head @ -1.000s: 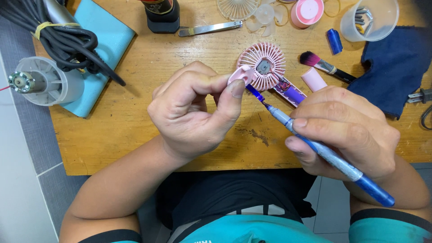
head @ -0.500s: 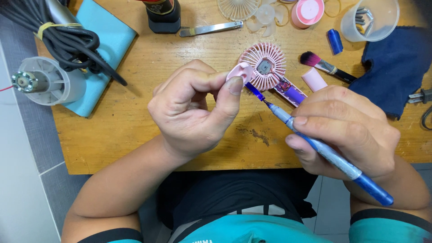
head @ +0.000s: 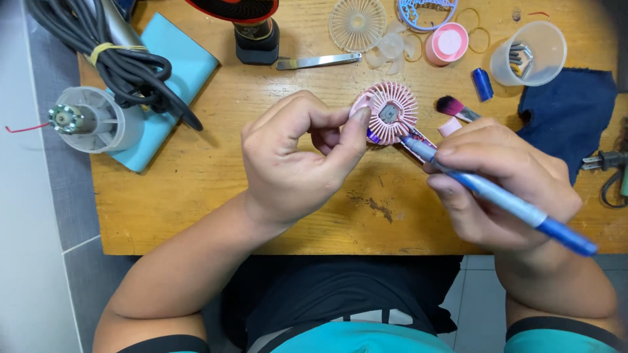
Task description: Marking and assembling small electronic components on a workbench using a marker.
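Counter (head: 196,196): worn, scratched matt wood. Pink fan grille (head: 390,112): ribbed smooth plastic. Blue pen (head: 504,202): glossy plastic. Tweezers (head: 318,62): bare metal. Dark cloth (head: 566,117), right of frame: matt fabric.

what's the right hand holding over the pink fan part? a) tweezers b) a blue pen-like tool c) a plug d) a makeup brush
b: the right hand grips a blue pen-like tool whose tip reaches the pink fan part held by the left hand; the brush lies untouched on the table.
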